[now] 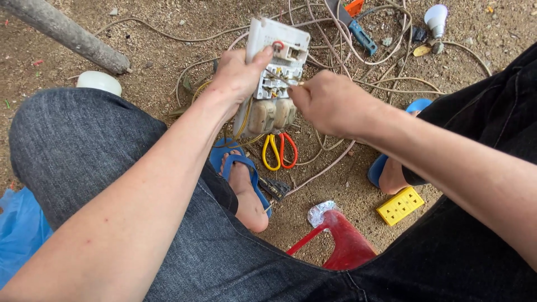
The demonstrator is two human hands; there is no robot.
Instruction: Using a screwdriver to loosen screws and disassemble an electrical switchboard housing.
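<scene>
**Hold the board still, work the small wire slow**

I look down at sandy ground (168, 50) with a big heap of tangled wires (386, 61) lying on it. My knees are on both sides, and my foot in a blue sandal (246, 168) is below.

In the middle is the white switch board (278, 50), held up off the ground with its back side to me. My left hand (238, 75) is closed around its left edge, thumb on top. I think this grip should stay tight, so the board does not wobble.

My right hand (330, 100) is closed in a pinch, right beside the board. It holds something thin at the fingertips, maybe a wire end or a small tool; I cannot tell which. I think it should go slow and straight at the little screw part.

A yellow wire loop (269, 154) and a red wire loop (290, 150) hang under the board. I would keep them out of the way.

Smaller things lie well apart: a yellow socket block (400, 206), a white bulb (436, 18), a blue-handled tool (362, 37).
</scene>
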